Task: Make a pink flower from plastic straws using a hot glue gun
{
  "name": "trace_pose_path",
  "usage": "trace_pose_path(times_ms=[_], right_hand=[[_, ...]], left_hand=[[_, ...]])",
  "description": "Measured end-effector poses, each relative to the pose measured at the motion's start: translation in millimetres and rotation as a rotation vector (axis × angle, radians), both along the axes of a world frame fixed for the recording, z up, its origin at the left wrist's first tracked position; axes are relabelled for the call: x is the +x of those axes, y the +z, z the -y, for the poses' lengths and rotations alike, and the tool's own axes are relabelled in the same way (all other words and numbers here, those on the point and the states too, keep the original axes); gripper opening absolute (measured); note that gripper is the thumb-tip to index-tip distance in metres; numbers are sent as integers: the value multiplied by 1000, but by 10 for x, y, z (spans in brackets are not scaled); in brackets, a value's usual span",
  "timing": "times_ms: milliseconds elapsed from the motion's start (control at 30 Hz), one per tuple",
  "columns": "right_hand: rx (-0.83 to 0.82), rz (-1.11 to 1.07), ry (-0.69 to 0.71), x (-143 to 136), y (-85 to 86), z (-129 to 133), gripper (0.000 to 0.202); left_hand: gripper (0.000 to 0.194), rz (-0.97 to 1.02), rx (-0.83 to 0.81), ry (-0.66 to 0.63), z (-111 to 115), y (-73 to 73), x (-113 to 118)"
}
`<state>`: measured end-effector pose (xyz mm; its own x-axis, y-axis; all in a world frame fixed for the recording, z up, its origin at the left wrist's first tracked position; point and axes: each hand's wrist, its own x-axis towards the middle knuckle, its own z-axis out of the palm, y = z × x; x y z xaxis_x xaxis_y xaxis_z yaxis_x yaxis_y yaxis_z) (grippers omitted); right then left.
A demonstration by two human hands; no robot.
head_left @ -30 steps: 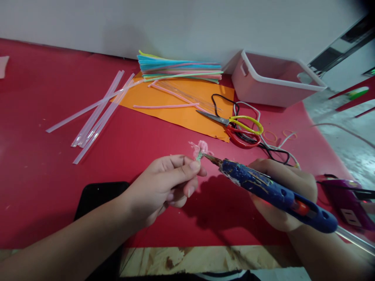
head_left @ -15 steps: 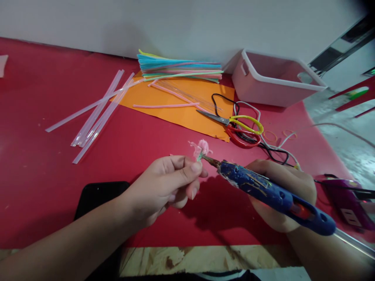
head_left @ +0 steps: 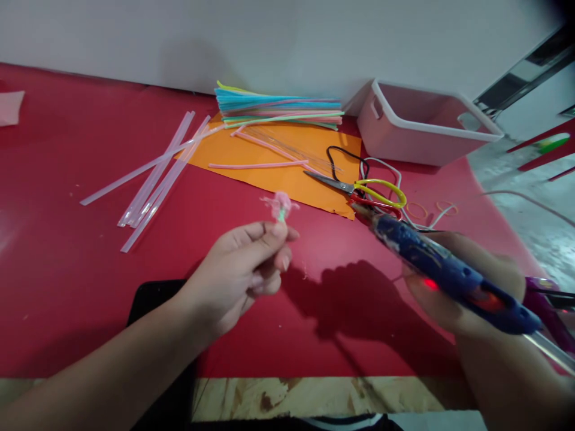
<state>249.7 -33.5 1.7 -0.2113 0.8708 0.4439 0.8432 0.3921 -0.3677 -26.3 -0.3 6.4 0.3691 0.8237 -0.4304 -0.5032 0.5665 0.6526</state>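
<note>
Between the thumb and fingers of my left hand (head_left: 245, 269) is a small pink pipe-cleaner flower (head_left: 282, 205) with a bit of green below its head. The flower points upward, with thin wispy strands at its sides. My right hand (head_left: 471, 281) is wrapped round a blue hot glue gun (head_left: 449, 269), its body scuffed and smeared with dried glue. A clear glue stick (head_left: 550, 353) sticks out of its back end. The glue gun's nozzle is apart from the flower, to its right, and overlaps the red scissor handle in view.
Scissors (head_left: 381, 190) and several pink pipe cleaners (head_left: 258, 164) lie on or by an orange sheet (head_left: 278, 178). Behind is a pipe-cleaner bundle (head_left: 278, 106); a pink bin (head_left: 404, 134) stands right. Glue sticks (head_left: 157, 179) lie left, a black phone (head_left: 153, 293) near my left forearm.
The glue gun has drawn away from the flower, up and to the right. My left hand has shifted left and slightly up with the flower still in its fingers.
</note>
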Motion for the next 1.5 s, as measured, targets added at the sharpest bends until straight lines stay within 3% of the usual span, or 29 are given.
trace_pose_path(times_ms=[133,267,367,433,533,700,833,1033,1500], right_hand=[[-44,359,119,228,-70,-159,41],[-212,401,208,363,-124,-254,47],[-246,493,251,334,-17,-273,50],[-195,558,234,202,103,-287,48],[-129,481,290,-178,244,-343,29],[-318,398,558,-939,202,-498,19],[-452,405,585,-1274,56,-585,17],[-509,409,576,-1348,-45,-652,17],[-494,576,473,-1151,143,-405,13]], left_hand=[[18,-29,73,194,-132,24,-110],[16,-51,84,244,-219,19,-143],[10,-63,92,258,-234,11,-138],[7,-72,90,261,-231,7,-134],[6,-68,97,256,-217,-1,-136],[4,-36,129,248,-199,-14,-150],[5,-15,143,238,-190,-7,-146],[3,8,145,234,-182,-2,-136],[20,113,88,211,-164,-44,-104]])
